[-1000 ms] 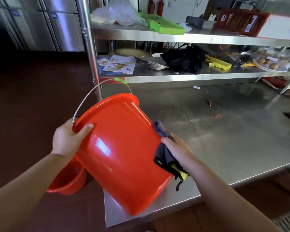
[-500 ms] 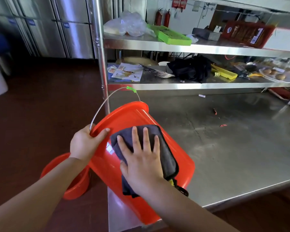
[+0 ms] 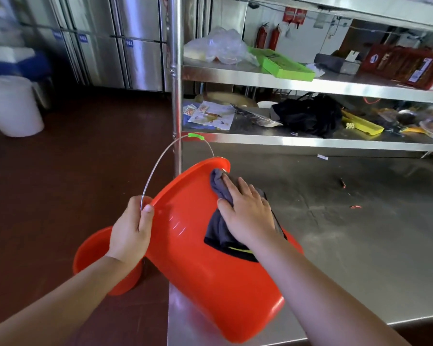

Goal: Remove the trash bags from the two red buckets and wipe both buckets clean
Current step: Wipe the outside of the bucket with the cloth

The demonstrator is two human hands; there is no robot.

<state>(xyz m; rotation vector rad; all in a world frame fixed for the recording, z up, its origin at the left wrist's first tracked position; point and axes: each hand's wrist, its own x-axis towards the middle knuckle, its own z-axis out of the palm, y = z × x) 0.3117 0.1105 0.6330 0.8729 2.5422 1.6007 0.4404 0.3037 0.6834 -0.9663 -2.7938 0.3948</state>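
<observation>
Wiping the tipped red bucket (image 3: 210, 278) on the steel table (image 3: 360, 245).

The bucket lies on its side at the table's near corner, mouth facing away from me. My left hand (image 3: 130, 233) curls round its rim where the wire handle (image 3: 158, 163) joins; my right hand (image 3: 248, 211) presses a dark cloth (image 3: 219, 236) flat against the wall, fingers straight. The second red bucket (image 3: 93, 253) stands on the floor under my left wrist. Beyond, cluttered shelves (image 3: 310, 83).

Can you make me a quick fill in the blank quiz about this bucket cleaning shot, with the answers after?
1. The right hand presses a dark ____ flat against the tilted red bucket.
2. The left hand grips that bucket's ____.
3. The second red bucket stands on the ____.
4. The grip on the wire handle is ____.

Answers: cloth; rim; floor; green
</observation>
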